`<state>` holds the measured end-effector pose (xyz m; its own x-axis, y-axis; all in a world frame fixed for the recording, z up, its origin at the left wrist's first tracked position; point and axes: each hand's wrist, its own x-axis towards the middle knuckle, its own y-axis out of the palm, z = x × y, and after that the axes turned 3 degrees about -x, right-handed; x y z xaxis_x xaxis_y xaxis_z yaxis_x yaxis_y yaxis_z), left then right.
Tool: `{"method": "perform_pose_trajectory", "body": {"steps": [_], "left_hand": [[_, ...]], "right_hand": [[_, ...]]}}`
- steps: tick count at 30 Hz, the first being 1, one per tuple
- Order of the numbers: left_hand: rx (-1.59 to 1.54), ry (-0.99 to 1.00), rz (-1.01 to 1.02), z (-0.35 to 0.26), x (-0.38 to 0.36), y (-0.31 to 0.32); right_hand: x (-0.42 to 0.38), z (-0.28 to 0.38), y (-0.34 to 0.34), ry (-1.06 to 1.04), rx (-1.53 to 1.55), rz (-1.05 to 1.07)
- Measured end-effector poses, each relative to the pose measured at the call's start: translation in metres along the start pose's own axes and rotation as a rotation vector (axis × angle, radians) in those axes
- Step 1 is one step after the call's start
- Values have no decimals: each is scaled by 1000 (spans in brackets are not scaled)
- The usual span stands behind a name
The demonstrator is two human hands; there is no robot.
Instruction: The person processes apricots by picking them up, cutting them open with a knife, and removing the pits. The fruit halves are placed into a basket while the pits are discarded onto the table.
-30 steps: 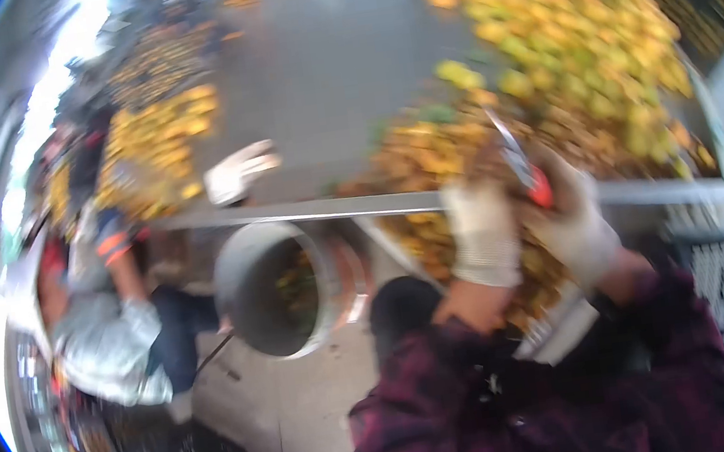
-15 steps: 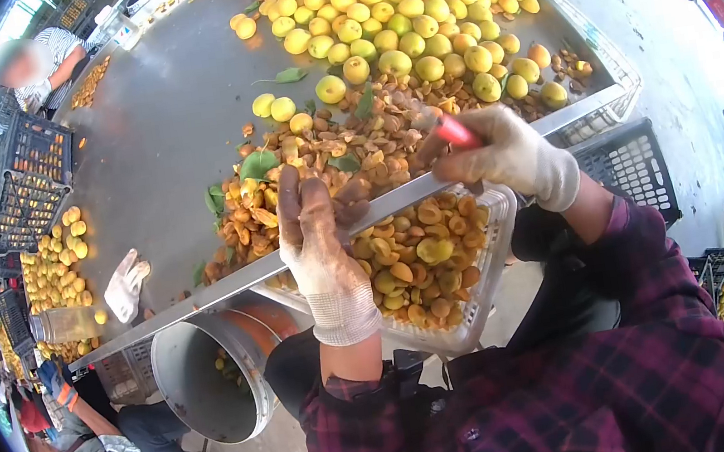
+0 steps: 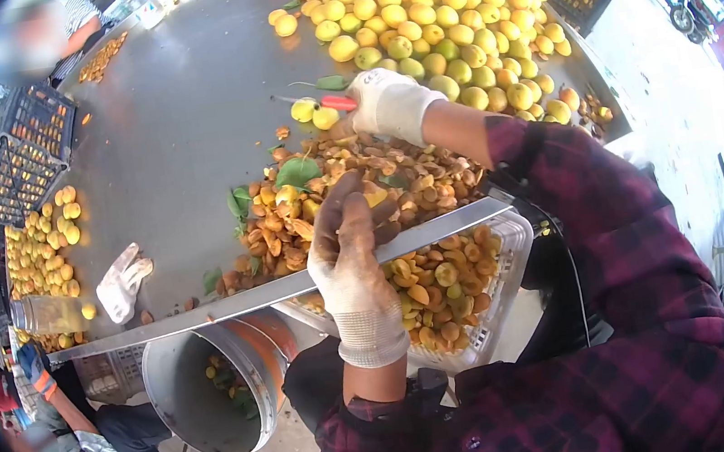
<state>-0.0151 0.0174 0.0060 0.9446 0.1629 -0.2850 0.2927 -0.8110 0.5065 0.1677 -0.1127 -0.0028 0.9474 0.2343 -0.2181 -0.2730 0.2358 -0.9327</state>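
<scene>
My right hand [image 3: 392, 108], in a white glove, is closed on a red-handled knife [image 3: 338, 102]. Its thin blade points left, close to two yellow apricots [image 3: 314, 113] on the metal table [image 3: 161, 161]. My left hand [image 3: 354, 268], in a glove stained brown at the fingers, is curled over the table's front rim. A yellow-orange apricot piece [image 3: 375, 193] shows between its fingers. Around and beyond it lies a heap of brownish split apricots and stones [image 3: 428, 171] with green leaves. Below the rim, a clear plastic crate [image 3: 512, 252] holds apricot halves [image 3: 444, 293].
Whole apricots [image 3: 445, 23] are piled at the back right. A white glove [image 3: 124, 283] and a plastic jar [image 3: 49, 315] lie at left. An open bucket [image 3: 264, 422] tilts under the rim. Black crates [image 3: 23, 152] stand at far left. Two other people sit at the left.
My right hand with the knife has moved from the front rim, forward and left, over to the whole apricots. My left hand's fingers have curled around an apricot piece. The view has shifted slightly.
</scene>
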Motion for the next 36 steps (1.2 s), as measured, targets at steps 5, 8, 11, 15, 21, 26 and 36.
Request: {"method": "perform_pose_trajectory", "body": {"steps": [5,8,11,15,21,26,36], "left_hand": [[-44,-20,13,-15,-2,-8],[-51,-10,24,-12,-1,-16],[-92,14,-4,-11,-3,-14],[-107,35,-3,-1,-2,-12],[-205,-39,129,4,-6,4],[-178,1,16,8,-6,4],[-233,-96,14,-4,-3,1]], "right_hand": [[8,-3,16,-32,-1,19],[-8,-11,4,60,176,36],[-41,-9,-14,-51,498,11],[-97,11,-30,-49,830,-23],[-140,9,-22,-182,733,-103],[-116,-15,-1,-19,306,-102],[47,18,-12,9,35,-77]]}}
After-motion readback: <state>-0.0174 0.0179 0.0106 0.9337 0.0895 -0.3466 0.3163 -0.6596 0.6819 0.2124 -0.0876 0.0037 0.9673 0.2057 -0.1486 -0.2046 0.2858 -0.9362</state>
